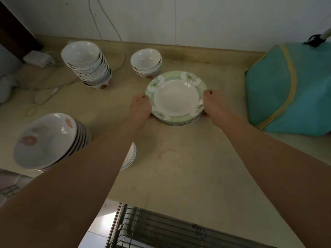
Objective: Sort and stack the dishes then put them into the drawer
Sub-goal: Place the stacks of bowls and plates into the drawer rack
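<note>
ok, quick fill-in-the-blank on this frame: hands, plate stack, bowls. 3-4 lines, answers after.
1. Both hands grip the stack of ____-rimmed plates.
2. The left hand and right hand hold ____ sides of it.
3. The tallest bowl stack stands to the plates' ____.
4. The wire drawer rack is ____.

Answers: green; opposite; left; open

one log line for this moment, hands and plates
left hand: grips plate stack left rim | right hand: grips right rim | stack: on counter | drawer rack: open below
</note>
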`<state>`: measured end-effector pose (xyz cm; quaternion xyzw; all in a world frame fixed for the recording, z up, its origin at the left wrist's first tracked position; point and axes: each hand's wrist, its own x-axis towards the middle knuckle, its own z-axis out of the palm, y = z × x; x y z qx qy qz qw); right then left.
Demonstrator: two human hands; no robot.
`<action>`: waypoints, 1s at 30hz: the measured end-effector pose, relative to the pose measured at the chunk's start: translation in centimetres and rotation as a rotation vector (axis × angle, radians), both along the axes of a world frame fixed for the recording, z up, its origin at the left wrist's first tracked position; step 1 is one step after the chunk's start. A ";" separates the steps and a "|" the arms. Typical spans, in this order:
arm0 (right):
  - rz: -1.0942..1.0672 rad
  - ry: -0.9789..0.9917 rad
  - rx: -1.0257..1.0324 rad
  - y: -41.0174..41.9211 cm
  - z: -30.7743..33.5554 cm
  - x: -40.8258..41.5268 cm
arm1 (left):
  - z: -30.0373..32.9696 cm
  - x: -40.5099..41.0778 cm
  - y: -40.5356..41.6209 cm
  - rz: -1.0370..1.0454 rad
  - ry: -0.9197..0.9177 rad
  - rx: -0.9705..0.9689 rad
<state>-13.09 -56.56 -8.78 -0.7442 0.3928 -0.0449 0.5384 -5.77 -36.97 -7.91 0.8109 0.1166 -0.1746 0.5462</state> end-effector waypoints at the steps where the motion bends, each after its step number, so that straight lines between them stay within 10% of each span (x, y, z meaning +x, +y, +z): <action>1: -0.004 0.006 0.003 0.1 0.2 -0.2 | 0.2 -0.3 0.0 0.002 0.008 0.000; 18: -0.015 0.063 0.226 -0.3 5.0 -11.6 | 4.1 -7.7 1.9 -0.216 0.204 -0.119; 30: -0.029 -0.121 0.116 4.1 8.3 -21.9 | 8.2 -15.4 7.1 -0.388 -0.012 -0.185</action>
